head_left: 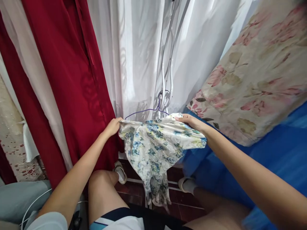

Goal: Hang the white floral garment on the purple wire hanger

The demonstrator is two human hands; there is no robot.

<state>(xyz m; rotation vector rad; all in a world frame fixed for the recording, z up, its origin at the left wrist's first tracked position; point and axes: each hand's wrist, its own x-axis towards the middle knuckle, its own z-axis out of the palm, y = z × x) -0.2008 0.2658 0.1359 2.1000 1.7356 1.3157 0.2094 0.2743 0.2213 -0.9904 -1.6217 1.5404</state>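
Note:
A blue-and-cream floral blouse [155,140] hangs on a thin purple hanger [144,110], whose hook is looped at a white metal rack [163,76]. My left hand [114,126] pinches the blouse at its upper left corner, beside the hanger's left end. At the upper right, my right hand [188,120] grips the cloth with the thumb on top. The fabric is stretched between both hands, and its lower part hangs down in bunched folds. The right end of the hanger is hidden behind the blouse.
Dark red curtains [64,80] hang on the left, white curtains [141,57] behind the rack. On the right are a floral cloth [254,80] and blue fabric [271,159]. A grey cushion-like object [21,198] with a white cable lies at lower left. Dark red tiles [179,209] cover the floor.

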